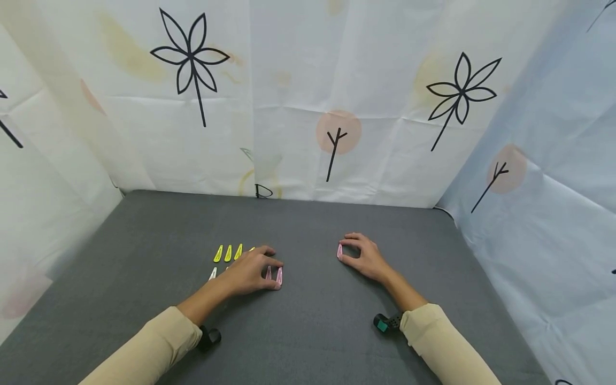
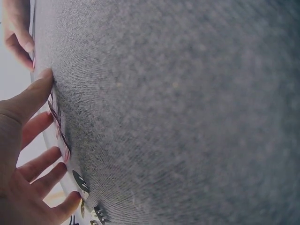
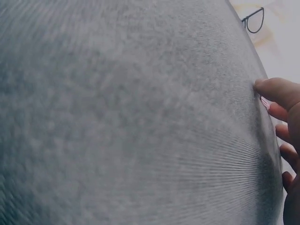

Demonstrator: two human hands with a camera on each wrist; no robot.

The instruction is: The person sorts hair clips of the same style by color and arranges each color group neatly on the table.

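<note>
My left hand [image 1: 252, 271] is low over the table, left of the middle. Its thumb and index finger pinch a pink snap hair clip [image 1: 279, 276] by its two ends. A second pink hair clip [image 1: 269, 273] lies just beside it, inside the curve of the fingers. Farther right, my right hand [image 1: 367, 258] pinches another pink hair clip [image 1: 339, 251] between thumb and index finger at the table surface. In the right wrist view only a sliver of that pink clip [image 3: 265, 102] shows under the fingers.
Several yellow hair clips [image 1: 228, 253] stand in a row beyond the left hand, partly covered by it. A white hair clip [image 1: 213, 273] lies near the left wrist, others hidden. The grey table [image 1: 308, 331] ends at a patterned cloth wall [image 1: 289, 107].
</note>
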